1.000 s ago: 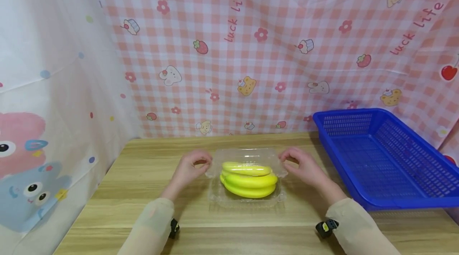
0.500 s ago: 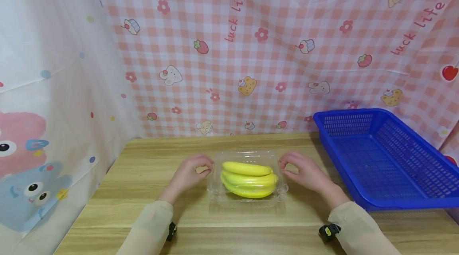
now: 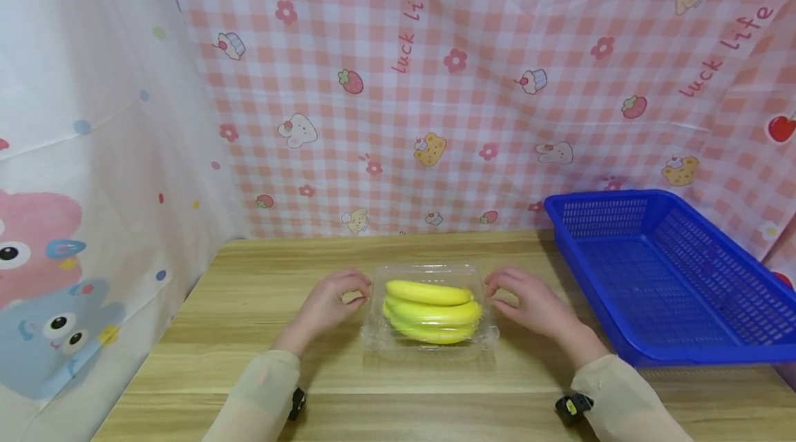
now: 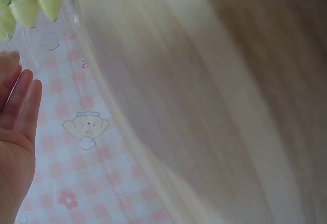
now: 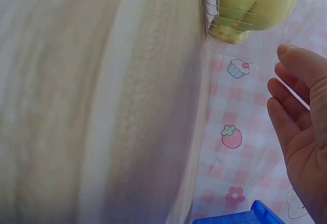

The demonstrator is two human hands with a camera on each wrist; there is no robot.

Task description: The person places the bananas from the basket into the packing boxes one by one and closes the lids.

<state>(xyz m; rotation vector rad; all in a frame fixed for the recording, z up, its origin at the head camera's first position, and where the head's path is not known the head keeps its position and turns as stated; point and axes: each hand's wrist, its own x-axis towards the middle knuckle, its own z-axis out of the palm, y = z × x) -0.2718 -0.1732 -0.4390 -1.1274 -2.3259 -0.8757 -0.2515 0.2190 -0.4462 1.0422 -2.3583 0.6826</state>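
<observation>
A clear plastic clamshell box (image 3: pixel 429 271) stands mid-table with its lid lowered over a bunch of yellow-green bananas (image 3: pixel 429 312). Whether its front edge is fastened I cannot tell. My left hand (image 3: pixel 332 300) is at the box's left side, index fingertip close to the lid edge, thumb and index apart. Mirroring it, my right hand (image 3: pixel 525 300) sits at the right side, with a gap between thumb and index. In the wrist views the left fingers (image 4: pixel 23 104) and right fingers (image 5: pixel 288 104) are loosely extended near the clear plastic; actual contact is hard to make out.
To the right, a blue plastic basket (image 3: pixel 647 290) stands angled on the wooden table (image 3: pixel 261 276). A pink checked cloth (image 3: pixel 398 110) hangs behind the table, and a white patterned curtain (image 3: pixel 112 152) hangs at the left.
The clear lid has come down from a partly raised tilt to lie over the bananas. Both hands moved slightly down with it, and their thumbs and index fingers have parted.
</observation>
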